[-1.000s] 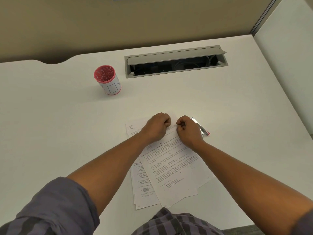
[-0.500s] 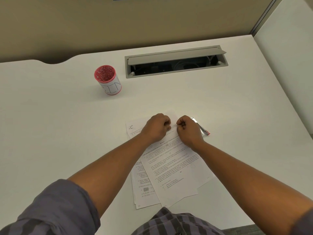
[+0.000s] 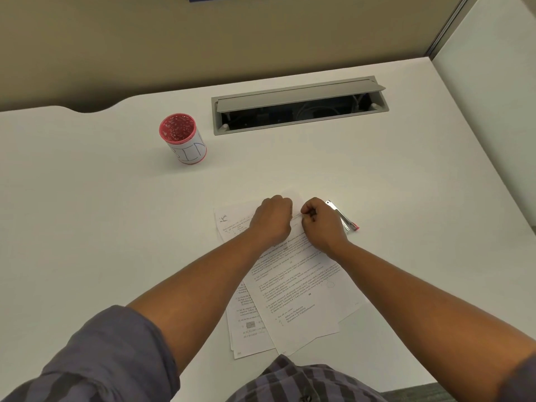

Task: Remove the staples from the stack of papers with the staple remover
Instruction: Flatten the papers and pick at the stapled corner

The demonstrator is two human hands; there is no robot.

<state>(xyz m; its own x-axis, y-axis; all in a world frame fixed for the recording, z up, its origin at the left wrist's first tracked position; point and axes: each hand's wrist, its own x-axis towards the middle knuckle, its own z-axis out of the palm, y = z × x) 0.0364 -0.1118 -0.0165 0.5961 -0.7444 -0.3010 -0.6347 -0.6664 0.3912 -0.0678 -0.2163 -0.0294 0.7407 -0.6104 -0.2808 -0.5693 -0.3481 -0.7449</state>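
Still, our left hand (image 3: 272, 217) and right hand (image 3: 320, 221) curl on the white printed papers' (image 3: 301, 288) top edge (nothing moved), silver red-tipped staple remover (image 3: 342, 217) untouched at three o'clock.

Lighting even, moderately bright, from overhead. Soft shadows lie under the forearms and beside the cup (image 3: 183, 138). Mild glare on the desk (image 3: 87, 213) centre. Wide-angle bending at edges; small print on the papers (image 3: 301, 294) unreadable.

Papers (image 3: 293, 288) lie on the desk (image 3: 116, 227) nearest the viewer; both hands rest on their far end. Staple remover (image 3: 342, 217) just right of them; cup (image 3: 183, 138) far left; cable hatch (image 3: 298, 105) behind.
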